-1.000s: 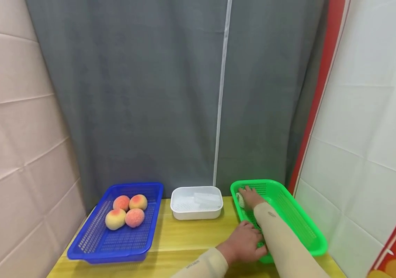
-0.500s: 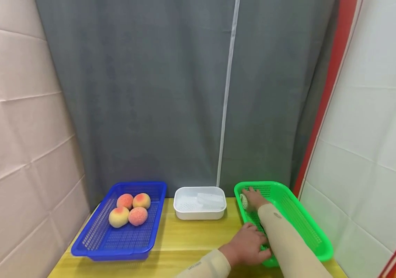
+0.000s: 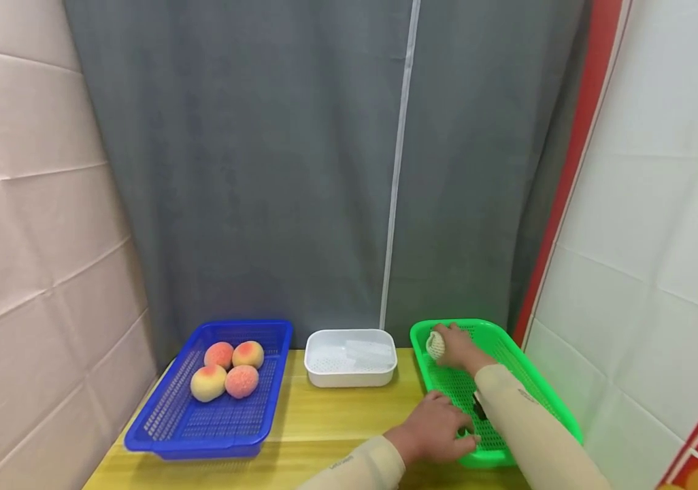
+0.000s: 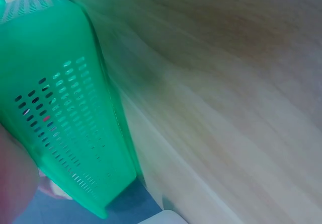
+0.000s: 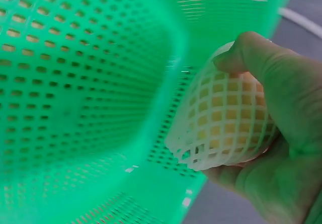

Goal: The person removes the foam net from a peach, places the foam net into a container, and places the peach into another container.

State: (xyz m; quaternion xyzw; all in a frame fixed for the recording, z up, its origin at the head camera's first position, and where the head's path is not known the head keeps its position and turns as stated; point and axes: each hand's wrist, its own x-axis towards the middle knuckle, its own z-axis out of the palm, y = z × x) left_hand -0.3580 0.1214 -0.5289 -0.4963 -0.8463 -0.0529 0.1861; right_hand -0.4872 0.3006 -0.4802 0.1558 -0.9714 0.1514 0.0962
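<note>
In the head view my right hand point(image 3: 459, 348) is over the far left part of the green basket point(image 3: 560, 408). It grips a peach in a white foam net point(image 5: 229, 113); yellow and some pink show through the mesh in the right wrist view. Thumb and fingers press on opposite sides of it. My left hand point(image 3: 437, 429) rests over the basket's near left rim, its fingers loosely bent and the thumb apart. The left wrist view shows only a blurred part of this hand beside the green basket wall point(image 4: 55, 93).
A blue basket point(image 3: 202, 446) on the left holds several bare peaches point(image 3: 242, 381). Between the baskets stands a white tray point(image 3: 352, 381) with a translucent white item point(image 3: 369, 351) inside. All stand on a wooden table point(image 3: 318, 422), before a grey curtain point(image 3: 251, 170).
My right hand has lifted slightly with the netted peach, and more of the foam net shows. The right forearm has swung a little to the right. My left hand stays at the rim.
</note>
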